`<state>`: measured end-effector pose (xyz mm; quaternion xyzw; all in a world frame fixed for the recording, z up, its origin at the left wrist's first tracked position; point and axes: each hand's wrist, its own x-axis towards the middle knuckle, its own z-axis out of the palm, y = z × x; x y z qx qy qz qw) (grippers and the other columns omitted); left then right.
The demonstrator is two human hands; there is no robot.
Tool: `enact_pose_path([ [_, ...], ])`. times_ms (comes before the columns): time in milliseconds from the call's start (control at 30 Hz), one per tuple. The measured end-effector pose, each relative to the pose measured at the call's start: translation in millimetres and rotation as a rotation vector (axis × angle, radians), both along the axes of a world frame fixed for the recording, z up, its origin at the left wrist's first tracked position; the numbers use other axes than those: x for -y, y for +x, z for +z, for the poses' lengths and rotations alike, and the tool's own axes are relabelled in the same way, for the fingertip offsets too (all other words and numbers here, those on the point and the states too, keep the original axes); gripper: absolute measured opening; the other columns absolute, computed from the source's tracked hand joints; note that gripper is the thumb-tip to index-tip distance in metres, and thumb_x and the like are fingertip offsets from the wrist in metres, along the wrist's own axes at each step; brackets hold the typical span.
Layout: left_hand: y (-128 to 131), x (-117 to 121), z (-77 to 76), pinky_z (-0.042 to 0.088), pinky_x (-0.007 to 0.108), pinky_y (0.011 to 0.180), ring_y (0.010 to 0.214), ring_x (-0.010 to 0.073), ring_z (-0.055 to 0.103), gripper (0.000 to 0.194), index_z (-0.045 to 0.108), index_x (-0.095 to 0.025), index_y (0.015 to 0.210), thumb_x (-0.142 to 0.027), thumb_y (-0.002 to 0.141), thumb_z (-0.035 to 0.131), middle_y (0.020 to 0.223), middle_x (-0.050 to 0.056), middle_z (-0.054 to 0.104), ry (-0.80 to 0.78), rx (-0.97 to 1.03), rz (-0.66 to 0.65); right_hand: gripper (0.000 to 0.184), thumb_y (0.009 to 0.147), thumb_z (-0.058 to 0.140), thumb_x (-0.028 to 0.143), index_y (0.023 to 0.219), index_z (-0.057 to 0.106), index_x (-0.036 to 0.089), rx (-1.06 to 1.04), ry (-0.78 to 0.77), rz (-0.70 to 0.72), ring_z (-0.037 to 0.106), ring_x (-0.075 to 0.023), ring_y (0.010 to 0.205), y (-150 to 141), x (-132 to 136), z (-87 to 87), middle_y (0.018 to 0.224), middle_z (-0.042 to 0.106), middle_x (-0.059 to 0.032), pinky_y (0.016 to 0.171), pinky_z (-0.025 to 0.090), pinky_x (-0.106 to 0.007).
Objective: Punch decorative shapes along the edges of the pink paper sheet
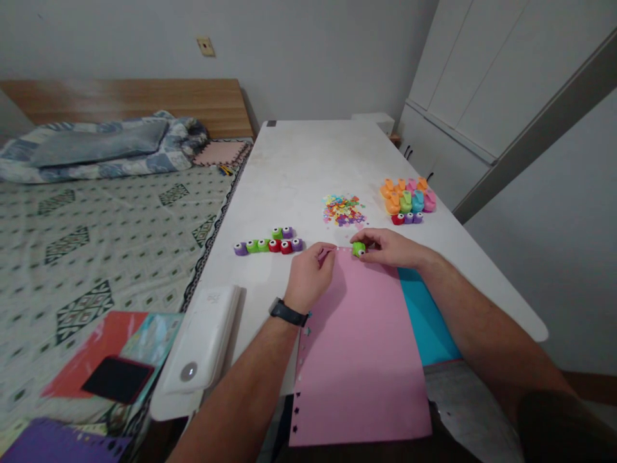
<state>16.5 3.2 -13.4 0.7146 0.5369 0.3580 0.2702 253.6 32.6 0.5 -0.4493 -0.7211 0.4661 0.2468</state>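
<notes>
A pink sheet (364,347) lies in front of me, its near end past the table edge. Small punched shapes run along its left side, stars near the bottom, and a few along the far edge. My left hand (313,270), with a dark band on the wrist, pinches the sheet's far left corner. Between the fingers and thumb of my right hand (383,247) is a small green craft punch (358,249) with an eye on it, at the sheet's far edge. Under the sheet's right side shows a blue sheet (424,318).
Several small eye-patterned punches (274,245) stand left of my hands. A pile of colourful paper cutouts (344,210) lies beyond them. Larger punches (405,199) cluster at right. A white device (202,341) sits on the table's left edge, beside a bed holding a phone (118,379).
</notes>
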Motion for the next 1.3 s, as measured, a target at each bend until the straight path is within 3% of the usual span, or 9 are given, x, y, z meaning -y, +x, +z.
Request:
enact_pose_path([
  [467, -0.3, 0.4, -0.4, 0.053, 0.03, 0.084, 0.094, 0.0199, 0.071, 0.021, 0.074, -0.023, 0.106, -0.028, 0.095, 0.056, 0.102, 0.003, 0.078, 0.003, 0.005, -0.012, 0.042, 0.083, 0.074, 0.036, 0.121, 0.068, 0.019, 0.047, 0.016, -0.017, 0.065, -0.0204, 0.093, -0.2, 0.5, -0.1, 0.105, 0.072, -0.0077, 0.086, 0.051, -0.036],
  [933, 0.4, 1.7, 2.3, 0.053, 0.03, 0.083, 0.094, 0.0203, 0.072, 0.021, 0.073, -0.023, 0.106, -0.028, 0.095, 0.056, 0.102, 0.004, 0.078, 0.015, 0.015, -0.017, 0.035, 0.083, 0.073, 0.036, 0.113, 0.069, 0.019, 0.006, 0.01, 0.028, 0.066, -0.0201, 0.094, 1.2, -2.5, -2.9, 0.104, 0.072, -0.0061, 0.087, 0.052, -0.034],
  [1300, 0.5, 2.4, 3.2, 0.052, 0.03, 0.085, 0.094, 0.0195, 0.071, 0.021, 0.073, -0.023, 0.106, -0.028, 0.095, 0.056, 0.102, 0.003, 0.078, 0.02, 0.021, -0.02, 0.032, 0.08, 0.075, 0.034, 0.107, 0.068, 0.018, -0.015, -0.034, -0.02, 0.064, -0.0181, 0.086, -2.1, -2.4, -8.3, 0.096, 0.071, -0.0056, 0.079, 0.051, -0.031],
])
